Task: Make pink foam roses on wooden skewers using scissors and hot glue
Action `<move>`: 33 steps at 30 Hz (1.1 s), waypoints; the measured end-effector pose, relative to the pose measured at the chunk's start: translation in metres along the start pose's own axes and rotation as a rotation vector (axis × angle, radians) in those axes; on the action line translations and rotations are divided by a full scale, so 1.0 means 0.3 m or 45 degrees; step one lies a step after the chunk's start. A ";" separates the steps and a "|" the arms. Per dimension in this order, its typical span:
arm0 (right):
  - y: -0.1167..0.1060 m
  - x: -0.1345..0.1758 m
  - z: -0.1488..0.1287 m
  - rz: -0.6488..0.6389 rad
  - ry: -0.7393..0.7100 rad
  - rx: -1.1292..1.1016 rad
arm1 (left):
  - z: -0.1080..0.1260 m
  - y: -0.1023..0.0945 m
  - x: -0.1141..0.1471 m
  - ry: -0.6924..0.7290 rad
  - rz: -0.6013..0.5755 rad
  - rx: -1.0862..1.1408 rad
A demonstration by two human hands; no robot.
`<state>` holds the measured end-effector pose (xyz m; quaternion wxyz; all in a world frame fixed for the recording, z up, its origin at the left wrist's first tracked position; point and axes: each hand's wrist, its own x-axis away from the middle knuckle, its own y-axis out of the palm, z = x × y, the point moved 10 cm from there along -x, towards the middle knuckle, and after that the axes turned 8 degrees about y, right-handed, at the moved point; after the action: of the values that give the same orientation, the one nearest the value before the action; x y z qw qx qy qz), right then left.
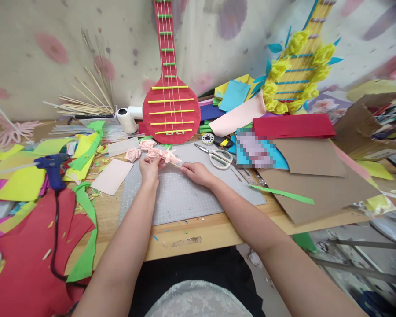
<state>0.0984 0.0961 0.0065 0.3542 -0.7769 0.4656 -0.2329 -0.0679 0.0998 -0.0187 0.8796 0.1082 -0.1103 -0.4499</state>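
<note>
The pale pink paper flower (170, 155) is above the grey cutting mat (191, 198) on the desk (214, 233). The left hand (149, 171) has its grip closed at the petals, fingertips partly hidden; the right hand's (198, 173) grip pinches the thin stick (176, 165). Whether the flower touches the pink rose (147, 144) behind is unclear. The red instrument's (171, 110) neck is cut off above.
</note>
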 end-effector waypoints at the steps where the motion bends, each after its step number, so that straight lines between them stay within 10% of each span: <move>1: 0.001 0.000 -0.002 -0.010 -0.004 0.007 | -0.004 -0.001 0.000 0.004 0.008 -0.008; 33: -0.006 -0.022 0.020 0.045 0.190 0.286 | -0.017 0.060 -0.020 -0.024 0.018 0.029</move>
<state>0.1004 0.1046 0.0039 0.4073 -0.7045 0.4754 -0.3344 -0.0559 0.1155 -0.0190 0.8804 0.1132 -0.1243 -0.4434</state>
